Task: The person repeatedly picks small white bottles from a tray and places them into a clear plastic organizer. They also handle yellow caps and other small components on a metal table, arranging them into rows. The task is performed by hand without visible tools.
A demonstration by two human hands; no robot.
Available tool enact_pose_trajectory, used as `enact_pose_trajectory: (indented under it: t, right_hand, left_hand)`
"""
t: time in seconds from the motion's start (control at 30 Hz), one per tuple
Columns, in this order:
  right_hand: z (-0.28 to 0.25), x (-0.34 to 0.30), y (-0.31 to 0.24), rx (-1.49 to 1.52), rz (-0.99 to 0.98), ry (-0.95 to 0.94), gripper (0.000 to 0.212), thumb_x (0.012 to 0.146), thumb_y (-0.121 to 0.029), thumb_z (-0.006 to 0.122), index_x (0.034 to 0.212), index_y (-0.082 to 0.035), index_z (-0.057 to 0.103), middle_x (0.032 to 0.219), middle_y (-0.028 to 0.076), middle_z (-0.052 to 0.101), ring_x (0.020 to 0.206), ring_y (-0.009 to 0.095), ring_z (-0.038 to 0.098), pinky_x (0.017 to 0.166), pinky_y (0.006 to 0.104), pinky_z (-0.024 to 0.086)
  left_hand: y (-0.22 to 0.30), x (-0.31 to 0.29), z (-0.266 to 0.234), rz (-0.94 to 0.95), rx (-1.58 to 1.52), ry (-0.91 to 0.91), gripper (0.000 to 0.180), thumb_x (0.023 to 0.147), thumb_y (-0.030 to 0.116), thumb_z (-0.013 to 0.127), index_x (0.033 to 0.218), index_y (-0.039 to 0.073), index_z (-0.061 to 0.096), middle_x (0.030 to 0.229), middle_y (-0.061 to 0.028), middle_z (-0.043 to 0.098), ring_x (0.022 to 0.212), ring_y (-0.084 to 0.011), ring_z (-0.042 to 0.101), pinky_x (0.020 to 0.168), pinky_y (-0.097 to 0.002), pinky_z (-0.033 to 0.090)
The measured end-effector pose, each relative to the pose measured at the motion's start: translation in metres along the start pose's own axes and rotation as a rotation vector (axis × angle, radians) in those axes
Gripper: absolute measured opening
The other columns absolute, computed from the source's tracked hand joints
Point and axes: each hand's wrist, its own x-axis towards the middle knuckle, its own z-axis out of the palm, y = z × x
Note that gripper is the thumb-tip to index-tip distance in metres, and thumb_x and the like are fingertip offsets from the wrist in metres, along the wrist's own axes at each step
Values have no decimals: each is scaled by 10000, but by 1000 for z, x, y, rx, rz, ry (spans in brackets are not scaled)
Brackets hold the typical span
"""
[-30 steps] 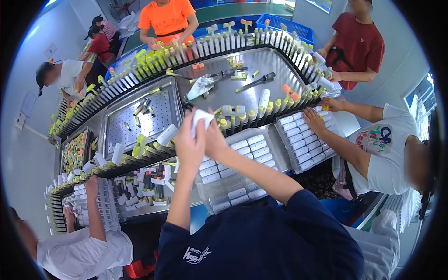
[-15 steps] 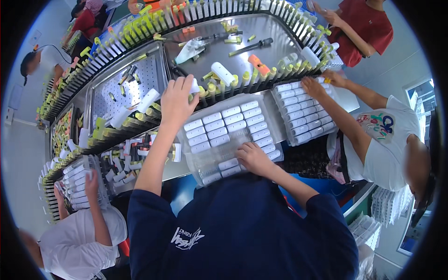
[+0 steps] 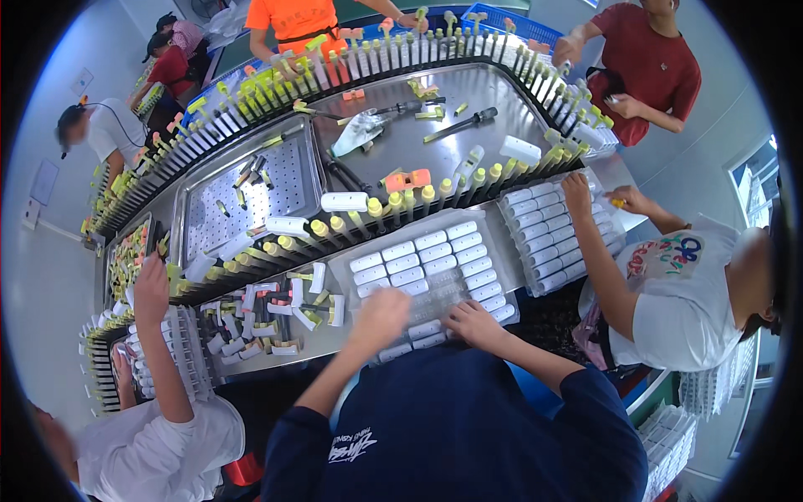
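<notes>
A clear plastic tray (image 3: 437, 298) lies in front of me, holding rows of glossy white oblong casings (image 3: 432, 240). Several of its middle slots show bare plastic. My left hand (image 3: 383, 321) is over the tray's left near part, smeared by motion, so its fingers and anything in them cannot be made out. My right hand (image 3: 475, 325) rests palm down on the tray's near right part, fingers extended beside the casings. Beyond the tray, a white piece (image 3: 344, 202) sits on the yellow-tipped pegs (image 3: 428, 194) of a long black rack.
Loose white, orange and yellow parts (image 3: 272, 309) lie in a pile left of my tray. A perforated metal tray (image 3: 276, 180) and a steel surface (image 3: 401, 151) with dark tools stand inside the rack. Co-workers handle similar trays on both sides, with a full tray (image 3: 556, 234) at right.
My left hand has come back from the pegs, where it was at a white piece, down to the tray. My right hand stays on the tray. The whole view has shifted.
</notes>
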Motion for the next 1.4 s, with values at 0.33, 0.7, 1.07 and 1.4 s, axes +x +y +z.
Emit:
enact_pose_trajectory:
  t: [0.33, 0.7, 1.07, 1.4]
  right_hand:
    - [9, -7, 4, -47, -149, 13, 368, 896, -189, 735, 1254, -120, 688, 1272, 88, 652, 1226, 284, 630, 1035, 476, 509]
    - [-94, 37, 4, 725, 474, 175, 397, 1071, -166, 610, 1426, -10, 524, 1156, 283, 695, 1059, 433, 714, 932, 465, 553]
    - [-138, 55, 20, 790, 519, 339, 360, 1074, -167, 608, 1391, 1, 577, 1099, 227, 691, 998, 333, 706, 907, 421, 551]
    - [-195, 149, 24, 617, 423, 624, 406, 1039, -191, 730, 1381, -10, 606, 1203, 215, 709, 1128, 394, 706, 947, 455, 551]
  left_hand:
    - [31, -21, 70, 37, -54, -229, 353, 871, 246, 820, 1162, 93, 691, 1119, -100, 643, 1110, -311, 623, 966, -462, 517]
    - [-22, 79, -131, -264, -4, 245, 513, 935, 224, 770, 1386, 40, 609, 1173, -201, 711, 995, -413, 718, 873, -499, 579]
    - [-117, 103, -192, -84, -41, 94, 450, 979, 276, 765, 1371, 68, 692, 1346, -146, 717, 1280, -375, 638, 1087, -466, 504]
    - [-127, 62, -222, -564, -266, 250, 364, 1063, 288, 694, 1269, -12, 703, 1053, -228, 769, 935, -385, 727, 926, -421, 547]
